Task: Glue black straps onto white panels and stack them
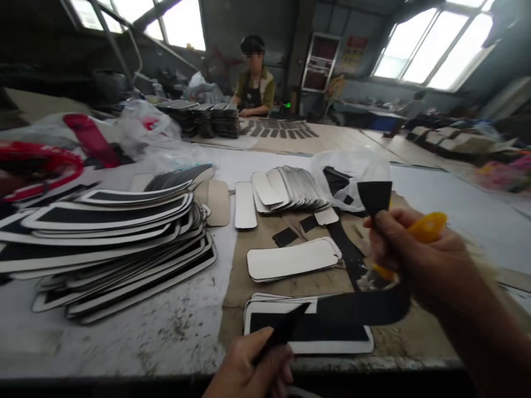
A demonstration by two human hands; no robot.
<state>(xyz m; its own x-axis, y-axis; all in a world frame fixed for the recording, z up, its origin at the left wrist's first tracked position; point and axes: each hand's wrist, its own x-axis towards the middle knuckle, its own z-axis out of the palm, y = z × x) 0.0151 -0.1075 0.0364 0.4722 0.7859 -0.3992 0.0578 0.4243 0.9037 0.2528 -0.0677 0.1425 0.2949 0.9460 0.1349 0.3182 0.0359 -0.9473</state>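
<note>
My left hand (257, 367) is closed on a thin black pointed piece (288, 329), its kind unclear, above the front stack. My right hand (409, 254) pinches a flat black piece (375, 196) that flares at the top. A yellow looped handle (431, 226), like that of scissors, shows behind its fingers. Below that hand, a black strip (360, 308) curves up at its right end, which the wrist partly hides. It lies across a stack of white-edged black panels (332, 347). Behind these rest white rounded panels (290, 260) on brown cardboard (234, 309).
A tall pile of black panels with white borders (124, 237) spreads over the left of the table. White panels (294, 188) fan out at the back beside a clear plastic bag (352, 166). Beyond, a person (255, 83) stands at another table with stacked dark pieces (203, 119).
</note>
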